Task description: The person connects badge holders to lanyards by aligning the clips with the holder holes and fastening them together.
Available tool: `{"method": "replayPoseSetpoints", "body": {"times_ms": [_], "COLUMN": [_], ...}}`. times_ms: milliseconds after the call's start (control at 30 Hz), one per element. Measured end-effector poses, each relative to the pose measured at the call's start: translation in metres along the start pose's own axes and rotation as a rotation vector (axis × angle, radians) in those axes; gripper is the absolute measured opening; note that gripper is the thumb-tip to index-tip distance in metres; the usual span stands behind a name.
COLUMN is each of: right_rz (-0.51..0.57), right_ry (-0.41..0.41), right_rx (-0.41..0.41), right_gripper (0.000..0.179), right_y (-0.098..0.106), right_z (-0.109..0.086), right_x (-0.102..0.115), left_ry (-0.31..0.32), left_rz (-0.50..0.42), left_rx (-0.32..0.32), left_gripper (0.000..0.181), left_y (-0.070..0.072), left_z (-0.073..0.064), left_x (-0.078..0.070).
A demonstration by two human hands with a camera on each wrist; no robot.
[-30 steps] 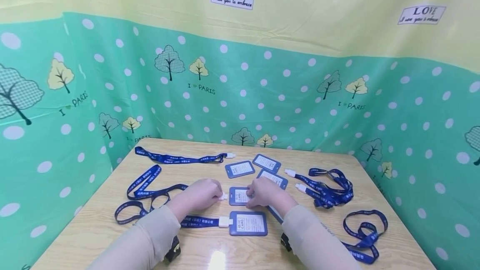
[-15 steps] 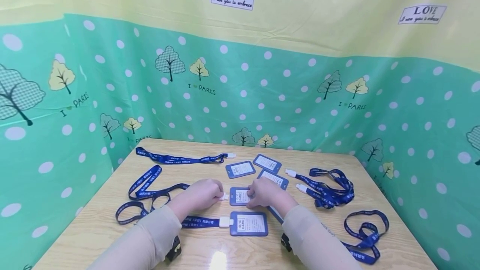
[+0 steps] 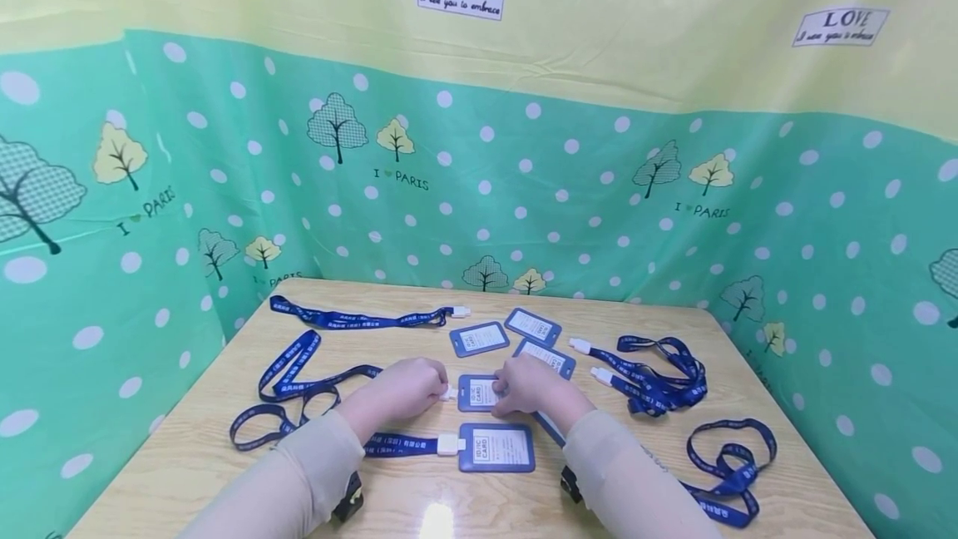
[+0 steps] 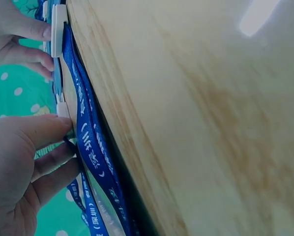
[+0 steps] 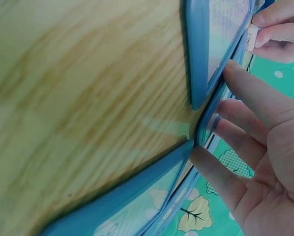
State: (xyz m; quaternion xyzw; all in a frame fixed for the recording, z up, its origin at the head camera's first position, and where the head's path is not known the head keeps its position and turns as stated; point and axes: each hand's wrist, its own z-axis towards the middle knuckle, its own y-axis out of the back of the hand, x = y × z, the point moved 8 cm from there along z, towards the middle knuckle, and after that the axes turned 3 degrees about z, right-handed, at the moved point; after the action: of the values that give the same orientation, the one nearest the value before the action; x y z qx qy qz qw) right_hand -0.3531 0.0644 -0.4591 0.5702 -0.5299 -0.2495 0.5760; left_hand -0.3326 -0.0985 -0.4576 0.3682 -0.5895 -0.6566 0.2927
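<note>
My left hand (image 3: 404,389) pinches the white plastic clip (image 3: 451,393) of a blue printed lanyard (image 3: 288,368) between thumb and fingers; the clip (image 4: 63,109) also shows in the left wrist view. Just right of it lies a blue ID card holder (image 3: 477,393), its slotted end facing the clip. My right hand (image 3: 533,385) grips that holder's right end, and its fingers cover part of the card. In the right wrist view, thumb and fingers of the right hand (image 5: 265,137) sit around the holder's edges (image 5: 206,125). Whether clip and slot touch, I cannot tell.
Nearer the front, a card holder (image 3: 497,447) lies joined to the white clip (image 3: 449,443) of another lanyard. Several holders, such as one (image 3: 480,338), lie behind. More lanyards rest at the back left (image 3: 359,318), right (image 3: 659,377) and front right (image 3: 729,472). Curtains surround the wooden table (image 3: 404,506).
</note>
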Motion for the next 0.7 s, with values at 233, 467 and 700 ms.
{"method": "replayPoseSetpoints", "body": {"times_ms": [233,467,700], "right_rz": [-0.005,0.004,0.005], "right_ry": [-0.012,-0.003,0.003], "right_rx": [0.010,0.001,-0.014], "right_gripper": [0.044,0.041,0.040], "right_y": [0.0007,0.0015,0.0021], "right_z": [-0.0001,0.0008,-0.0002], "right_x": [0.0007,0.0002,0.0011], "left_ry": [-0.031,-0.029,-0.026], "left_rz": [0.009,0.010,0.009], "left_rx": [0.008,0.003,0.009], "left_gripper": [0.017,0.016,0.015], "left_y": [0.0004,0.0000,-0.0010], "left_z": [0.0017,0.0027,0.0045], "left_x": [-0.0032,-0.0031,-0.0033]}}
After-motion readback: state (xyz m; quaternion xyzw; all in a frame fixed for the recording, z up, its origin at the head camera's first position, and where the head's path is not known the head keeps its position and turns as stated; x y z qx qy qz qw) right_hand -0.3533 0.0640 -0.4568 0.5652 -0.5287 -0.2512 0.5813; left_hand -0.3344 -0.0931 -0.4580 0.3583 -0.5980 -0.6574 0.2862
